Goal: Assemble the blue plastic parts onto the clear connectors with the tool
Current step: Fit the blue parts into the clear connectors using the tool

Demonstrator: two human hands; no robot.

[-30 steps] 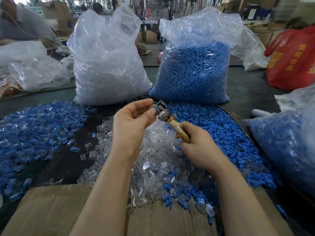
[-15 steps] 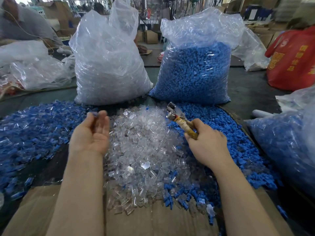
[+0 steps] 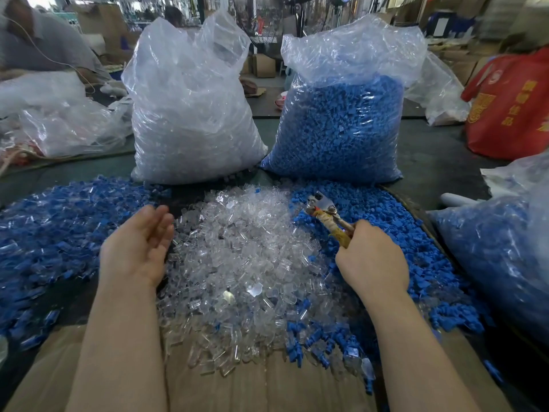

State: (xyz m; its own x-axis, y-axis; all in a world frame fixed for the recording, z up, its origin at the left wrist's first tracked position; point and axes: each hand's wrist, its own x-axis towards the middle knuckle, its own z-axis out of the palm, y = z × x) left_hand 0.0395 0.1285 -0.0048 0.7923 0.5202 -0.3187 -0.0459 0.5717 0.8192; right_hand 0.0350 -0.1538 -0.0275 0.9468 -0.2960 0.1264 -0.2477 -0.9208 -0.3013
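A heap of clear connectors (image 3: 246,257) lies in the middle of the table. Loose blue plastic parts (image 3: 383,221) are piled to its right, and a spread of assembled blue-and-clear pieces (image 3: 56,230) lies to its left. My right hand (image 3: 371,260) grips the taped handle of a metal plier-like tool (image 3: 323,211), whose jaws point up and left over the edge of the blue pile. My left hand (image 3: 138,246) hovers palm up at the left edge of the clear heap, fingers relaxed, holding nothing.
Two big plastic bags stand behind the piles, one of clear connectors (image 3: 190,114), one of blue parts (image 3: 341,120). Another bag of assembled pieces (image 3: 499,257) sits at right. A red bag (image 3: 511,105) is at far right. Cardboard (image 3: 267,385) lies at the near edge. A person (image 3: 38,46) works at back left.
My left hand left the tool's jaws, swung left over the assembled pieces and opened, then drifted back a little. My right hand moved right with the tool toward the blue pile.
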